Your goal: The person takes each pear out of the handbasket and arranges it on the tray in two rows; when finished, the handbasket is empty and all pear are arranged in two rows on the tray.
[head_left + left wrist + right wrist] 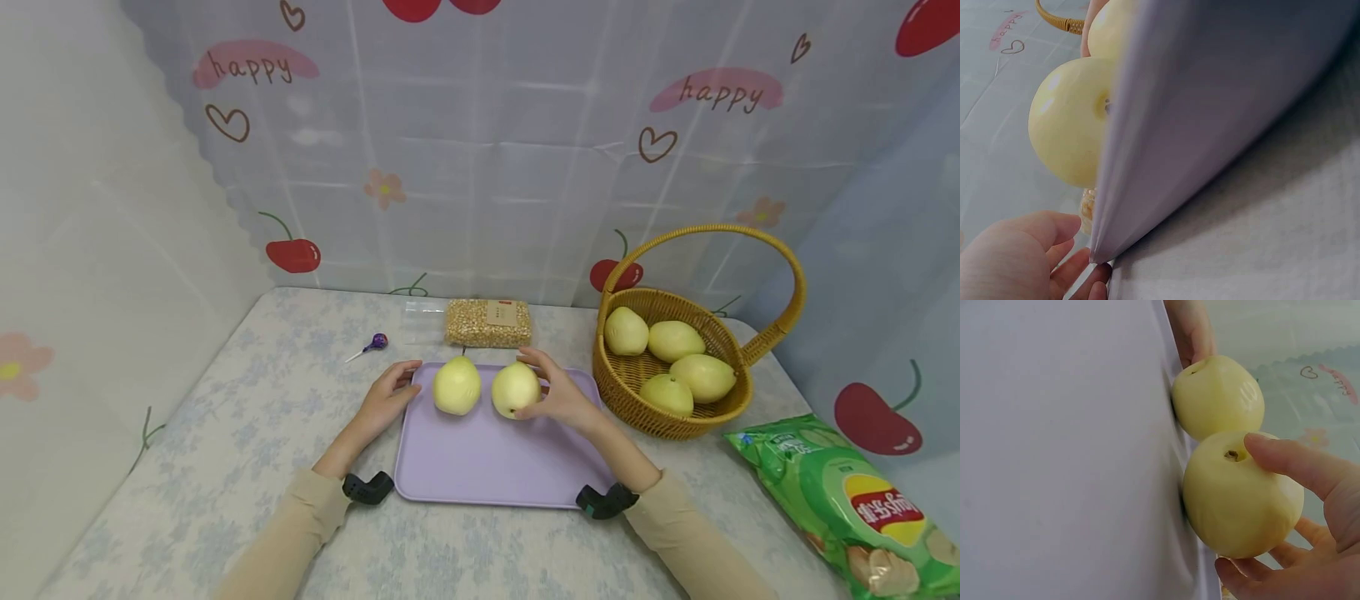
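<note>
Two pale yellow pears stand on a lilac tray (498, 467) in the head view. My right hand (561, 398) holds the right pear (514, 390), thumb on its near side and fingers round the far side. In the right wrist view the thumb lies beside that pear's (1241, 500) dark blossom end. The left pear (456, 387) stands beside it, untouched by either hand. My left hand (388, 396) is at the tray's far left corner. In the left wrist view its fingers (1069, 272) meet the tray's edge, while the thumb stands apart.
A wicker basket (637, 408) with several pears stands right of the tray, its tall handle raised. Behind the tray lies a clear bag of corn kernels (480, 323). A purple lollipop (378, 341) lies at the back left. The green chip bag (847, 500) sits at the right.
</note>
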A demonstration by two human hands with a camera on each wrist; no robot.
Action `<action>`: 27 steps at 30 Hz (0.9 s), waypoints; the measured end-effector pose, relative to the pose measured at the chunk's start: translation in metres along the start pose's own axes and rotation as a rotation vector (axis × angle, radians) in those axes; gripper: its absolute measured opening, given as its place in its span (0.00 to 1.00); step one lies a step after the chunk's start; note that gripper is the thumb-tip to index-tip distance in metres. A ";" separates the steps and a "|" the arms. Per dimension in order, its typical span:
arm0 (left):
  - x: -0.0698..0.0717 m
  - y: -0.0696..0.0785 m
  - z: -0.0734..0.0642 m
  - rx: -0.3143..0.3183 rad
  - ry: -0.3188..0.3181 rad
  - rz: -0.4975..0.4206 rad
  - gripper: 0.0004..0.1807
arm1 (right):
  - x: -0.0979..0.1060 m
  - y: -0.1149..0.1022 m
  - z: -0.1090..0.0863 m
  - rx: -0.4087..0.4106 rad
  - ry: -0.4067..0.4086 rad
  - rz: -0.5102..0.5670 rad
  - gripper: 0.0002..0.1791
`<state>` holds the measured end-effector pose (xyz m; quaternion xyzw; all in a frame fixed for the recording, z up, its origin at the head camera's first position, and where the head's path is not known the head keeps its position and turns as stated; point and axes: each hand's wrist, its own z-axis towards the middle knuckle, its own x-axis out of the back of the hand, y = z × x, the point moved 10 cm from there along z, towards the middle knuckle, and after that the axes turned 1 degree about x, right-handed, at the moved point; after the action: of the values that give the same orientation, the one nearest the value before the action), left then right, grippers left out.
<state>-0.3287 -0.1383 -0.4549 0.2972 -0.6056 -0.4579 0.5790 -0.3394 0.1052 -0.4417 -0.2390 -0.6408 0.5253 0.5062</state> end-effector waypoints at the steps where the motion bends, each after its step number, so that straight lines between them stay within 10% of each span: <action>1: 0.000 0.001 0.000 -0.002 -0.002 0.005 0.25 | 0.000 0.000 0.000 0.002 -0.004 0.001 0.56; 10: -0.002 -0.031 0.012 -0.003 0.024 0.015 0.24 | 0.000 -0.002 -0.001 0.014 -0.014 0.015 0.56; 27: -0.002 -0.032 0.012 -0.005 0.025 0.018 0.24 | 0.000 -0.007 -0.001 0.087 -0.018 0.016 0.54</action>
<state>-0.3459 -0.1470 -0.4829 0.2960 -0.5998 -0.4504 0.5914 -0.3367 0.1037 -0.4349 -0.2172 -0.6202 0.5587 0.5060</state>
